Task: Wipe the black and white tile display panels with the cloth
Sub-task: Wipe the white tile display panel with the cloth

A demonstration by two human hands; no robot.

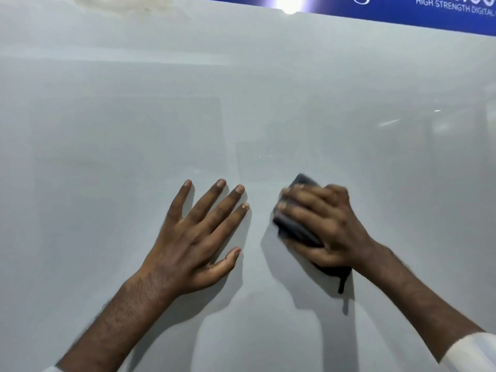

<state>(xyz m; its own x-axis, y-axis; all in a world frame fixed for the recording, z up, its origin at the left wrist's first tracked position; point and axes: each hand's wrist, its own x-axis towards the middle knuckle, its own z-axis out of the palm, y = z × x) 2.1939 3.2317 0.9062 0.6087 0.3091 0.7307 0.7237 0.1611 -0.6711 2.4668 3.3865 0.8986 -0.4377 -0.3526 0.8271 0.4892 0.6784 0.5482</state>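
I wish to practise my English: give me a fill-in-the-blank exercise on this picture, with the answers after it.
1. The right hand grips the cloth, while the left hand holds ____.
2. Both hands touch the panel, whose colour is ____.
3. The banner above the panel is ____.
4. The cloth lies to the ____ of the left hand.

Answers: nothing; white; blue; right

Single head-worn view, set close to the white tile panel (241, 89), facing it almost head-on. Panel fills nearly the whole frame; a blue banner strip (402, 14) runs along its top edge, toward the right.
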